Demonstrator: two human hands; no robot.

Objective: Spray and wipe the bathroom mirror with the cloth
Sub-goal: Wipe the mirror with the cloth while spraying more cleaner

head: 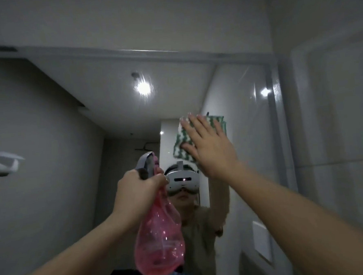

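The bathroom mirror (111,112) fills the wall ahead, with a grey frame along its top and right side. My right hand (208,144) presses a green-and-white zigzag cloth (181,137) flat against the glass with straight, spread fingers, right of centre. My left hand (137,193) grips the neck and trigger of a pink see-through spray bottle (159,242) with a grey nozzle (146,163), held up in front of the mirror left of the cloth. Wet streaks show on the glass around the reflected ceiling lamp.
The mirror reflects a person with a white headset (182,179), a ceiling lamp (143,87) and grey walls. A glossy tiled wall (335,128) stands at the right. A pale fixture (1,163) juts in at the left edge.
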